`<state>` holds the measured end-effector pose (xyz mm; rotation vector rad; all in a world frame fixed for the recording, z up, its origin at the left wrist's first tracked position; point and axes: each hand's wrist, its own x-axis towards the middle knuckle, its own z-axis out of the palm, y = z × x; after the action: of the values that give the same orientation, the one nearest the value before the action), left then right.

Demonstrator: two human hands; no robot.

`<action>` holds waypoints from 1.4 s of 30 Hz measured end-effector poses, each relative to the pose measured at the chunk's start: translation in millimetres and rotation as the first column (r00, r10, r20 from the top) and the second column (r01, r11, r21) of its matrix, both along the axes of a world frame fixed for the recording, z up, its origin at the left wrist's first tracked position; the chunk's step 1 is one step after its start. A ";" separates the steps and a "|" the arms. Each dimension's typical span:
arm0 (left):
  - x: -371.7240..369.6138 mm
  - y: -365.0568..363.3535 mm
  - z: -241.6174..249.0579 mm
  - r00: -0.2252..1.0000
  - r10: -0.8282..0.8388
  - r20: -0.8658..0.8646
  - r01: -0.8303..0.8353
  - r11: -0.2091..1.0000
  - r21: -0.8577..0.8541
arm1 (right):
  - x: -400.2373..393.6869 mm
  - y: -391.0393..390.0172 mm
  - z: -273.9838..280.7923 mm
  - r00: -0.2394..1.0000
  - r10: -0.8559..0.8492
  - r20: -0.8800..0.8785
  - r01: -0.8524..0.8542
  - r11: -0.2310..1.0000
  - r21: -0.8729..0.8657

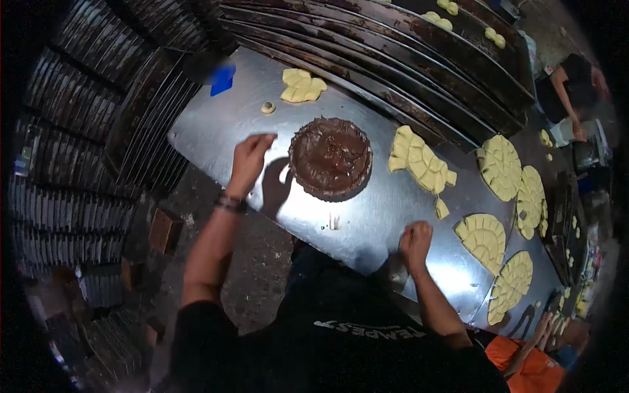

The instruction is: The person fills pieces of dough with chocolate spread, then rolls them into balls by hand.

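Note:
A round brown chocolate-coloured mass point(331, 157) sits on the steel table point(216, 124). My left hand point(249, 160) hovers just left of it with fingers bent, holding nothing that I can see. Closed into a fist, my right hand point(415, 241) rests on the table near its front edge. It lies below a slab of yellow cut dough point(420, 162). Whether the right hand holds a dough piece is hidden.
Several round scored yellow dough discs point(501, 167) lie to the right. More dough point(303, 86) and a small ball point(267, 107) lie at the far side. Dark baking trays point(393, 59) stack behind; trays point(72, 105) at left. Other people point(576, 85) work at right.

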<state>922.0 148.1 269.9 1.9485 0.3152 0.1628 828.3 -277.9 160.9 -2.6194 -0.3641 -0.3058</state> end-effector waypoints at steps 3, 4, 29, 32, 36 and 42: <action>104.7 39.7 -33.1 0.989 -0.149 -0.005 0.140 0.918 0.372 | -36.6 -2.8 24.1 0.997 0.073 -0.005 -0.073 0.997 0.034; 128.9 43.2 -35.1 0.993 -0.106 -0.060 0.122 0.865 0.487 | -42.8 -12.1 24.1 1.000 0.015 0.019 -0.015 1.000 0.007; -37.0 -61.0 53.5 0.990 -0.052 0.132 0.112 0.855 -0.507 | 19.2 10.0 99.8 0.879 0.166 -0.447 0.260 0.619 0.741; -74.0 -149.7 27.1 0.987 0.128 0.102 -0.048 0.821 -0.569 | 13.2 78.8 130.9 0.769 0.525 -0.366 0.216 0.326 0.920; -103.8 -194.3 14.8 0.912 0.277 0.303 -0.168 0.926 -0.339 | -5.2 115.4 122.9 0.672 0.626 -0.396 0.306 0.253 0.918; -123.1 -175.3 2.0 0.927 0.014 0.376 0.030 0.994 -0.110 | 4.5 90.8 127.4 0.233 0.885 -0.403 0.473 0.259 0.842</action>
<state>798.9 -27.2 271.9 1.7602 0.0598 0.4969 832.8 -187.0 288.3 -0.8900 -0.1116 1.0213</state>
